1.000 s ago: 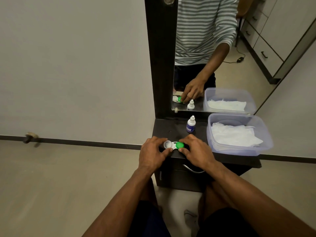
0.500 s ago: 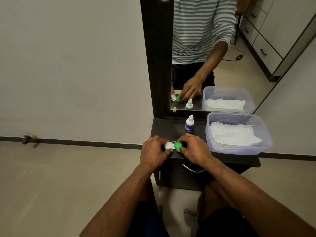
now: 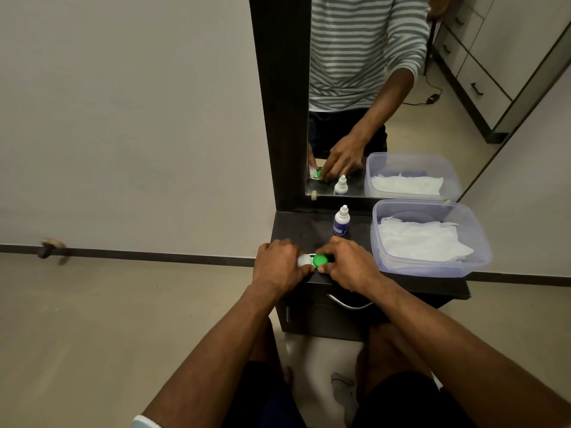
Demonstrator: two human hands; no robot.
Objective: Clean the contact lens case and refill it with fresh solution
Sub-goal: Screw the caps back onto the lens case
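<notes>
The contact lens case (image 3: 312,261) lies on the front edge of the dark dresser top (image 3: 296,225), between the two hands. It has a white cap (image 3: 303,260) on its left side and a green cap (image 3: 320,260) on its right side, and both caps are on. The left hand (image 3: 278,265) has its fingers curled and holds the case at the white cap; the thumb lies along the near side of this cap. The right hand (image 3: 349,264) is also curled, and its thumb and first fingers pinch the green cap from the near and far sides. Neither hand is open. Behind the hands, near the mirror (image 3: 386,88), a small solution bottle (image 3: 341,220) with a white top and a blue label stands upright, apart from the case. To the right of it there is a clear plastic tub (image 3: 482,257) with white tissue paper (image 3: 423,242) inside.
</notes>
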